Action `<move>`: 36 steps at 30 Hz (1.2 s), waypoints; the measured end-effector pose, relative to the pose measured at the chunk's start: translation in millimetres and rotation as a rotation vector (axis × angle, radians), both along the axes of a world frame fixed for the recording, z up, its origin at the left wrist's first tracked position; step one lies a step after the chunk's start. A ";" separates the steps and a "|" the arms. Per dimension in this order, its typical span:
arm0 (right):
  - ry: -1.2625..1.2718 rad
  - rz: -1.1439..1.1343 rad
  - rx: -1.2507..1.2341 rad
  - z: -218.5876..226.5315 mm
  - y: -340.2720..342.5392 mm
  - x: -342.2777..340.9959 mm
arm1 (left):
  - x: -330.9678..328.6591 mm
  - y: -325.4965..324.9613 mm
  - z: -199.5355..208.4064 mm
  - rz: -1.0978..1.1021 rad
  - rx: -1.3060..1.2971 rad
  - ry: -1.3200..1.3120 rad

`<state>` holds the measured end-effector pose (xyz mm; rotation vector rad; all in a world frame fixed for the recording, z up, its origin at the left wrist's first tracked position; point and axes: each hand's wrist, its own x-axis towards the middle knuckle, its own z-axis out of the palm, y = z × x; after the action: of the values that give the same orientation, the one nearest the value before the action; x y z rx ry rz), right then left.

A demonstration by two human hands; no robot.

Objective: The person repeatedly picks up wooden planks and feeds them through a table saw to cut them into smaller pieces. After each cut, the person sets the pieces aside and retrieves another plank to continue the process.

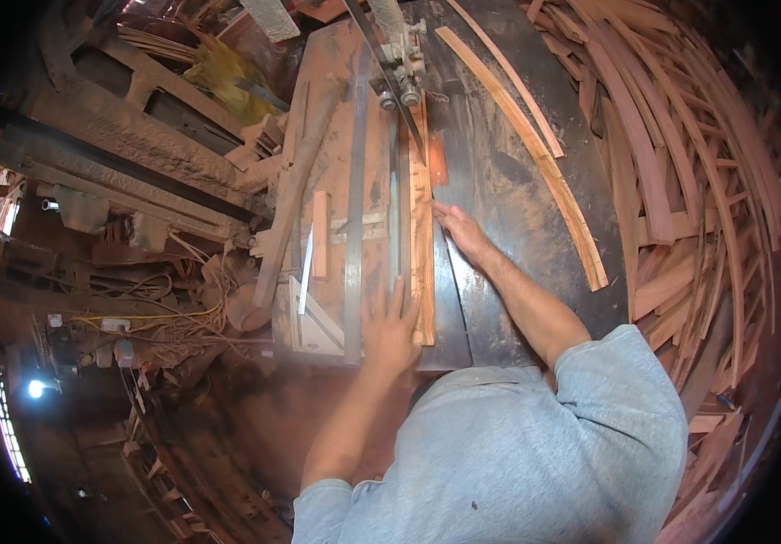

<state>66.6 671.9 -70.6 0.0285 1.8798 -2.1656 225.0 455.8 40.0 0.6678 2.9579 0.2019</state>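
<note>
A straight wooden strip [421, 263] lies lengthwise on the dark saw table, its far end at the band saw blade [409, 127]. Above that end sits the dusty blade guide [400, 68]. My left hand [390, 331] lies beside the near part of the strip, fingers stretched and apart, next to a metal fence [394, 208] along the strip's left side. Farther along, my right hand [465, 233] touches the strip's right edge with extended fingertips, short of the blade. Neither hand wraps round the wood. An orange-red insert [438, 160] shows right of the blade.
Two curved wooden strips, including a longer one [536, 145], lie on the table's right. To the left are a short wooden piece [321, 234], a white triangular square [318, 322] and a long dusty board [304, 181]. Curved offcuts [681, 172] pile up beyond the right edge.
</note>
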 end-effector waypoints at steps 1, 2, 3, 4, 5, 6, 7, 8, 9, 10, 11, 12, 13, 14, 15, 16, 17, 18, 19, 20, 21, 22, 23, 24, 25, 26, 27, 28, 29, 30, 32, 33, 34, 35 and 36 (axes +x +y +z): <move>-0.003 0.005 0.009 8.9 0.0 -3.1 | -3.1 -0.8 -1.6 0.000 -0.021 -0.011; -0.004 -0.013 -0.033 7.3 2.5 -9.9 | -9.5 0.3 -2.3 -0.010 -0.040 -0.014; -0.004 -0.031 -0.076 5.5 4.1 -16.8 | -15.7 1.5 -2.7 -0.019 -0.058 -0.017; -0.005 -0.047 -0.118 3.5 5.7 -23.1 | -21.8 3.2 -2.6 -0.024 -0.049 -0.010; 0.005 -0.060 -0.112 5.6 6.0 -27.8 | -27.0 4.6 -3.0 -0.025 -0.040 -0.002; 0.016 -0.073 -0.106 7.6 6.2 -32.2 | -31.9 5.8 -3.6 -0.025 -0.031 0.005; 0.026 -0.085 -0.100 9.4 6.2 -37.0 | -36.9 6.5 -5.3 -0.026 -0.031 0.013; 0.043 -0.075 -0.087 7.5 7.8 -43.9 | -42.1 7.0 -7.3 -0.029 -0.032 0.022; 0.061 -0.064 -0.075 5.8 10.0 -51.6 | -47.4 8.1 -8.1 -0.031 -0.033 0.032; 0.078 -0.054 -0.062 3.8 11.9 -58.6 | -52.9 9.6 -7.9 -0.033 -0.043 0.026; 0.076 -0.071 -0.053 -0.5 13.0 -65.0 | -59.0 12.0 -6.2 -0.036 -0.054 0.021; 0.073 -0.088 -0.045 -4.9 13.9 -71.0 | -64.9 14.0 -5.3 -0.040 -0.065 0.016; 0.071 -0.105 -0.036 -9.2 15.2 -77.3 | -70.3 15.3 -6.0 -0.031 -0.061 0.008; 0.071 -0.098 -0.031 -9.0 15.7 -83.4 | -75.4 15.9 -7.6 -0.020 -0.058 -0.001; 0.070 -0.091 -0.026 -8.8 16.4 -89.8 | -80.6 16.6 -8.9 -0.011 -0.054 -0.009; 0.070 -0.085 -0.021 -8.6 16.9 -95.7 | -86.1 17.8 -9.7 -0.006 -0.054 -0.008; 0.057 -0.111 -0.039 -7.4 16.8 -100.9 | -92.2 19.1 -10.3 -0.005 -0.054 -0.007; 0.044 -0.137 -0.057 -6.3 15.8 -106.0 | -98.0 20.3 -11.1 -0.004 -0.054 -0.006; 0.031 -0.164 -0.075 -5.2 15.3 -111.1 | -103.4 20.7 -13.0 -0.003 -0.054 -0.005; 0.034 -0.167 -0.094 -6.8 16.7 -116.8 | -109.1 21.5 -14.8 -0.005 -0.053 -0.003; 0.039 -0.170 -0.113 -8.3 18.2 -122.6 | -114.7 22.7 -15.6 -0.006 -0.053 -0.002; 0.043 -0.173 -0.132 -9.8 19.9 -128.5 | -120.0 24.4 -15.6 -0.007 -0.055 -0.011; 0.027 -0.158 -0.098 -6.5 22.1 -134.3 | -125.2 26.8 -13.9 -0.006 -0.058 -0.020; 0.010 -0.143 -0.063 -3.0 25.7 -140.5 | -130.3 28.7 -13.4 -0.004 -0.060 -0.030; -0.006 -0.127 -0.029 -0.3 27.8 -144.2 | -135.4 29.9 -14.4 -0.003 -0.060 -0.037; 0.006 -0.148 -0.054 1.6 27.6 -146.8 | -140.7 31.1 -14.6 -0.002 -0.062 -0.042; 0.018 -0.168 -0.079 3.3 26.6 -149.4 | -145.5 32.0 -14.9 0.000 -0.064 -0.048; 0.030 -0.187 -0.104 5.0 25.2 -151.9 | -149.5 32.7 -15.1 0.002 -0.078 -0.049; 0.008 -0.181 -0.087 4.9 25.6 -155.5 | -153.4 33.7 -15.0 0.001 -0.091 -0.050; -0.014 -0.174 -0.071 5.2 26.3 -160.3 | -157.3 34.5 -14.5 0.002 -0.104 -0.052; -0.002 -0.185 0.001 -2.1 31.1 -175.8 | -167.6 40.5 -8.3 0.006 -0.120 -0.085; 0.029 -0.205 0.059 -14.6 33.7 -187.8 | -173.1 44.9 -5.5 0.002 -0.128 -0.103; 0.059 -0.225 0.118 -28.1 37.0 -196.1 | -178.9 49.0 -3.2 -0.004 -0.136 -0.105; 0.077 -0.196 0.169 -24.7 33.1 -195.9 | -181.9 47.7 -3.9 0.008 -0.147 -0.115; 0.097 -0.166 0.221 -8.3 31.4 -193.9 | -184.4 46.2 -5.2 0.021 -0.157 -0.122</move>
<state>-127.3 703.3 -78.9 0.1297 2.2378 -2.0834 40.6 502.0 34.8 0.5822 2.8279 0.0114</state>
